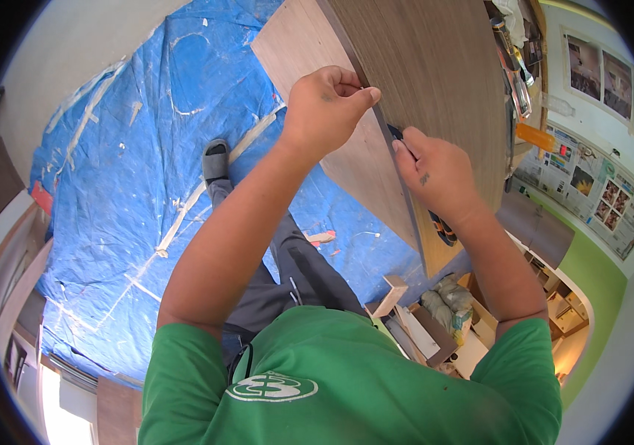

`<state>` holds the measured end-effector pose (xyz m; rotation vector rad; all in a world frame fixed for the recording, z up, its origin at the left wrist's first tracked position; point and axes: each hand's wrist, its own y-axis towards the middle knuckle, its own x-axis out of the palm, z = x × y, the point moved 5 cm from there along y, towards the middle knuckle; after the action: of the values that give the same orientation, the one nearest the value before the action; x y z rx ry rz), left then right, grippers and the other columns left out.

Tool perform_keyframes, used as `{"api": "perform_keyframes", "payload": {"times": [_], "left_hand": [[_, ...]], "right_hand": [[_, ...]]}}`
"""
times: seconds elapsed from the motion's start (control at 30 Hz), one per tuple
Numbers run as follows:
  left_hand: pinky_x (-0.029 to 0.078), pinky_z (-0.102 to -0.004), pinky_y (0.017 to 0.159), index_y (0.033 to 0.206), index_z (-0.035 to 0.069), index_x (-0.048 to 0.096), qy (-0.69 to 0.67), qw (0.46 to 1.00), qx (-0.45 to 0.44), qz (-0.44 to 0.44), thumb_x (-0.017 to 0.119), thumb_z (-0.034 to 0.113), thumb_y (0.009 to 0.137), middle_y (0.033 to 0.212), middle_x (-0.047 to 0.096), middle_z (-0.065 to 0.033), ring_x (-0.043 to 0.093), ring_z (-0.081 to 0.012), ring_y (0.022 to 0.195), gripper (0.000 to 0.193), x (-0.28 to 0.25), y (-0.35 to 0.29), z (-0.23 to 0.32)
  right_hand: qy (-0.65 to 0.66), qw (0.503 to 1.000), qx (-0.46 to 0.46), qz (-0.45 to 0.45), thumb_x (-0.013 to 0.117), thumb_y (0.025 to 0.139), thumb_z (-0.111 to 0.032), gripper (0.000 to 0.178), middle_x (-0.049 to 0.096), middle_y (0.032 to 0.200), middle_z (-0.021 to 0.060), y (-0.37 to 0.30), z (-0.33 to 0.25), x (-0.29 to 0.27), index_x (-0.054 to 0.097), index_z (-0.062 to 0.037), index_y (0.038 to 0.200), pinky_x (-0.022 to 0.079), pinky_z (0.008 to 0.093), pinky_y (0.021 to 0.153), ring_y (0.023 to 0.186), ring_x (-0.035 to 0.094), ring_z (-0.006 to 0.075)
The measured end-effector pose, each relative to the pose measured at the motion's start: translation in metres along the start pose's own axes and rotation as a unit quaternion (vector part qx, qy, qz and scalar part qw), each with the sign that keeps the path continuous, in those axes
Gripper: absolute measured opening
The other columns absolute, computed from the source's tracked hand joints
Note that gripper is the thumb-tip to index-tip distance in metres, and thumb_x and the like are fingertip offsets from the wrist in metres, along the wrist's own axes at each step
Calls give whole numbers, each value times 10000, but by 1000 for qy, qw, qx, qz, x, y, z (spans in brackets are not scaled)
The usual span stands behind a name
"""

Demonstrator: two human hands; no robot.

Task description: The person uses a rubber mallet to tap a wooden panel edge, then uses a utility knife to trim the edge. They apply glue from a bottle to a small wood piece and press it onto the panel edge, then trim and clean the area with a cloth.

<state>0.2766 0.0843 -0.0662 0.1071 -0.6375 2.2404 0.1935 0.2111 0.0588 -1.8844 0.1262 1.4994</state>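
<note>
The right hand [434,169] grasps a black-and-orange cutter-like tool [444,228], seemingly for close control, its dark tip [394,132] by the edge of the brown panel [432,67]. The left hand [329,110] pinches at that edge, perhaps steadying something too small to tell; beyond, a blue sheet [139,178] lies underfoot, likely as protection

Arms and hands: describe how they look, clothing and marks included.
Short green sleeves end above the elbows, leaving both forearms uncovered. Neither the left hand nor the right hand wears a glove. Each has a small dark mark; ink or dirt, I cannot tell.
</note>
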Motion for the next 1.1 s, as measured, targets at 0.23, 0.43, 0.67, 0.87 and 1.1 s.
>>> {"api": "perform_keyframes", "payload": {"times": [0.23,0.43,0.67,0.87,1.1], "left_hand": [[592,-318,719,1082,-88,721,31,999,-8,3,827,294,860,949,773,-158,741,-192,830,455,-3,0,0],[591,-330,743,1056,-88,731,82,995,-50,-35,847,345,847,942,776,-168,748,-212,840,495,6,-10,3],[583,-313,735,1045,-90,735,63,993,-74,-64,841,295,873,929,783,-156,744,-183,833,436,17,-19,-2],[578,-287,748,1089,-104,720,22,993,-83,-84,824,223,902,949,786,-145,740,-159,846,392,19,-15,-7],[578,-320,858,1113,-111,695,28,989,-112,-91,814,181,929,975,766,-157,733,-189,901,364,20,-14,-6]], "right_hand": [[-29,1000,6,-7,599,981,-241,179,680,739,165,-2,-3,2,593,-83,898,523,542,666,737,680,406],[-53,998,-16,-5,611,970,-215,139,691,751,151,-3,-7,-1,606,-84,922,534,536,681,768,696,379],[-18,999,-33,40,637,962,-218,151,668,711,134,-8,0,5,603,-81,908,532,515,655,728,682,364],[9,993,-62,95,660,958,-225,168,652,680,120,-14,5,3,597,-93,875,527,489,630,696,675,344],[36,986,-71,143,650,970,-222,175,644,675,122,-22,9,-11,586,-103,858,511,502,620,691,668,355]]}}
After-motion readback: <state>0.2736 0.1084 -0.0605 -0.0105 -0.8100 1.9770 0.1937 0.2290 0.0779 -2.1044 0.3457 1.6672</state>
